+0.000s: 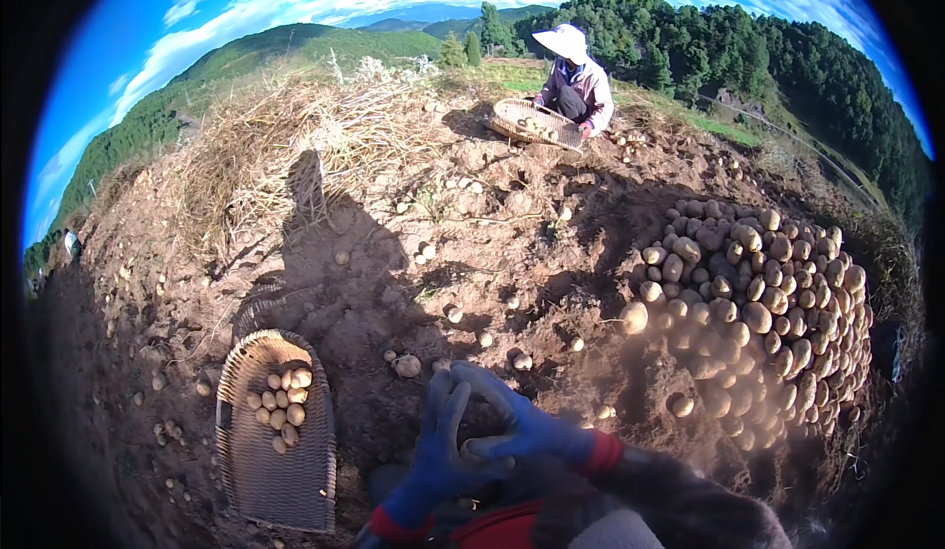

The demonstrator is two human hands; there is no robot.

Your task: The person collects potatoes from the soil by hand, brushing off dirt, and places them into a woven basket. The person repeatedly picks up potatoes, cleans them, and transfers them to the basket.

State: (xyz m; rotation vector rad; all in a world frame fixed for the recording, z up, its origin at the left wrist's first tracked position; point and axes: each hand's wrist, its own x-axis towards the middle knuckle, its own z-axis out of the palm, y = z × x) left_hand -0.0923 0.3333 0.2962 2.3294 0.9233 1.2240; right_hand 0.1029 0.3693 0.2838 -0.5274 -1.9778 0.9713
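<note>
Both my hands wear blue work gloves with red cuffs, low in the middle of the view. My left hand (434, 454) points up with thumb and fingers apart, and nothing shows in it. My right hand (528, 425) reaches in from the right, fingertips close to those of the left; its fingers are also spread and hold nothing visible. Just beyond the fingertips a potato (407, 366) lies on the soil. To the left rests a woven scoop-shaped basket (277, 486), with a small group of potatoes (280, 401) in its upper part.
A large potato heap (775, 305) rises at the right, dust hanging over its near side. Farther off, a person (579, 84) in a white hat crouches with another woven basket (509, 112). Dry stalks (244, 172) are piled at the left. Loose potatoes dot the uneven soil (472, 276).
</note>
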